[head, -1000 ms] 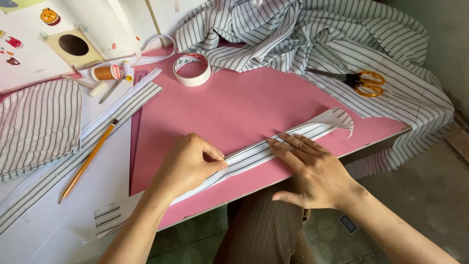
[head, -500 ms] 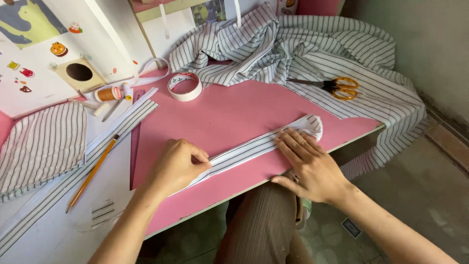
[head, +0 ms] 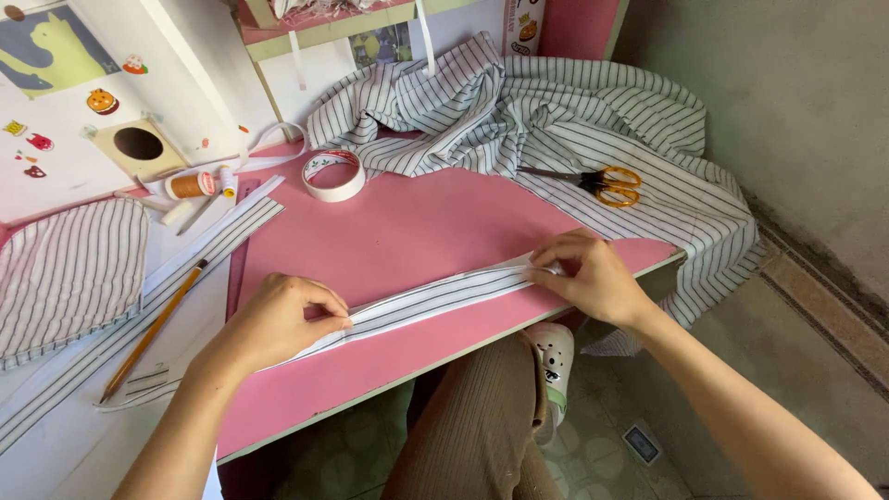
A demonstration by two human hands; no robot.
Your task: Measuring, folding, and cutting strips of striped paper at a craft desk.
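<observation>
Both hands — left hand (head: 278,324), right hand (head: 588,273) — pinch the striped fabric strip (head: 435,301) (ends gripped) on the pink board (head: 417,231).

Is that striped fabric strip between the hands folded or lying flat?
Folded lengthwise: the striped fabric strip shows a doubled edge along the pink board, pinched by the left hand and right hand.

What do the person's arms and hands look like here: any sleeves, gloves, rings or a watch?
Both forearms are bare with no sleeves in view. The left hand and right hand wear no gloves, and no watch or bracelet shows at either wrist. Whether there is a ring is too small to tell.
</observation>
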